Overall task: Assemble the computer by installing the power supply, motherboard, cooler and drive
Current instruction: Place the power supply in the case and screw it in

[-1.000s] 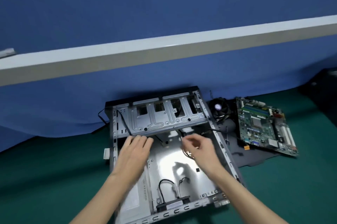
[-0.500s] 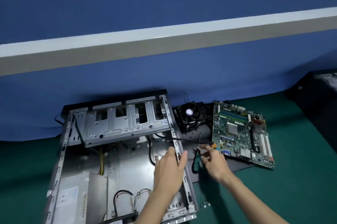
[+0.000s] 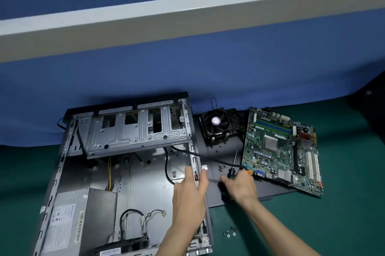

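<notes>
The open grey computer case lies flat on the green table, with the power supply in its near left corner and a drive cage across the far end. My left hand rests on the case's right wall, thumb inside and fingers outside. Just right of the case, my right hand grips the green handle of a screwdriver, whose shaft points away from me. The green motherboard lies to the right, and the black fan cooler stands behind the screwdriver.
A dark mat lies under the cooler and motherboard. Small screws sit on it by the screwdriver tip; more screws lie on the green table near my right forearm. A black cable runs from the case toward the motherboard. A blue partition rises behind.
Both hands left the inside of the case and moved right. My left hand settled on the right wall, and my right hand closed round the screwdriver's handle. The view panned right.
</notes>
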### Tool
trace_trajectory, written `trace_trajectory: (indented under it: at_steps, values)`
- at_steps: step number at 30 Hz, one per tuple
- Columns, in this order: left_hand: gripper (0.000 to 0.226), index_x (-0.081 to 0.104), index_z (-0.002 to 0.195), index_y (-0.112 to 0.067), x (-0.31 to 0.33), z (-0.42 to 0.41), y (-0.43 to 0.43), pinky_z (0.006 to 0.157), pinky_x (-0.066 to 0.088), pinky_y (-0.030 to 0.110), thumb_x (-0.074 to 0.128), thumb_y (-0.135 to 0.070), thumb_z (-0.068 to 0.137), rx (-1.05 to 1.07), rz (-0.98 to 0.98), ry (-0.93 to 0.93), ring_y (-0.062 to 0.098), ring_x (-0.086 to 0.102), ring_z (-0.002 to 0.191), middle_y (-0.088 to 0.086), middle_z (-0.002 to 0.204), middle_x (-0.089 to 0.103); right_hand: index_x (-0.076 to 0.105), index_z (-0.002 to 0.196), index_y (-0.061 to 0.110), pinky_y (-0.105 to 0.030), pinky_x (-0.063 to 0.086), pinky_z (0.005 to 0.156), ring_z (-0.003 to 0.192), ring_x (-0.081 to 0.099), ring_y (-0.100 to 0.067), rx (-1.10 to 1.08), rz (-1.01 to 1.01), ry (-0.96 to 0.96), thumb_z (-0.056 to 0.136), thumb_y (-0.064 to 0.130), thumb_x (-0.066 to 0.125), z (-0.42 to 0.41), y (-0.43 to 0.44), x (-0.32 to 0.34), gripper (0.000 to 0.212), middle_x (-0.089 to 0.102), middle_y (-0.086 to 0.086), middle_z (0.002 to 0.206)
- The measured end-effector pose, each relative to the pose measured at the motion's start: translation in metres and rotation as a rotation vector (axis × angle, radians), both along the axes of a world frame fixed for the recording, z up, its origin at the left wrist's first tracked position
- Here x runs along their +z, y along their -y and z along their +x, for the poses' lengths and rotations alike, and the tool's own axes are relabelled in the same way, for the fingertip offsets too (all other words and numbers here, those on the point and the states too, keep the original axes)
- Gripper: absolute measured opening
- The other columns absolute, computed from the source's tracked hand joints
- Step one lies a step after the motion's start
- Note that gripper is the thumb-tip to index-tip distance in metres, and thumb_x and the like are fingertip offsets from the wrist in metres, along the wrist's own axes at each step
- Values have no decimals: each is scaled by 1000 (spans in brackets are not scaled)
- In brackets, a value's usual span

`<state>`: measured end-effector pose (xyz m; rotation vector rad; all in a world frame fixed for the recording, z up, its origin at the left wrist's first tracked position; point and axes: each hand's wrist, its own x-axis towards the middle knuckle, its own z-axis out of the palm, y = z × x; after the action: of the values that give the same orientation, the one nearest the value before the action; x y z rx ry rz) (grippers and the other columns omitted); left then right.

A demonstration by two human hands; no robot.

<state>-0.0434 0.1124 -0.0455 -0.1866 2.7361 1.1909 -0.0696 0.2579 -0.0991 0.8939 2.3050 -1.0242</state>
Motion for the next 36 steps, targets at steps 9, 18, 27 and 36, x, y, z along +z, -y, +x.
trace_trajectory:
  at_steps: [9,18,27,36]
  values:
    - [16,33,90,-21,2,2,1,54,35,41,38,-32,100,-54,4,-22,30,40,55,1,52,38,43,101,11,-38,52,65,69,56,-20,103,-204,14,92,18,61,47,-27,2,21,56,-6,87]
    - [51,50,109,-14,12,35,6,65,35,35,14,-49,100,-105,-192,69,29,46,69,-6,61,44,66,81,16,-40,56,59,62,64,-22,178,-100,48,82,9,71,95,-40,-8,9,70,-3,81]
    - [40,40,89,-20,18,43,6,67,43,39,14,-47,100,-116,-154,83,31,47,70,-2,61,47,60,70,22,-38,55,74,67,61,-16,265,-7,-26,81,22,77,104,-24,-18,20,67,7,74]
    - [35,38,89,-18,24,45,6,76,42,41,26,-49,99,-50,-194,13,32,51,75,3,70,55,46,118,12,-36,55,75,89,62,-28,384,-53,-7,97,25,54,110,-32,-7,25,56,-11,111]
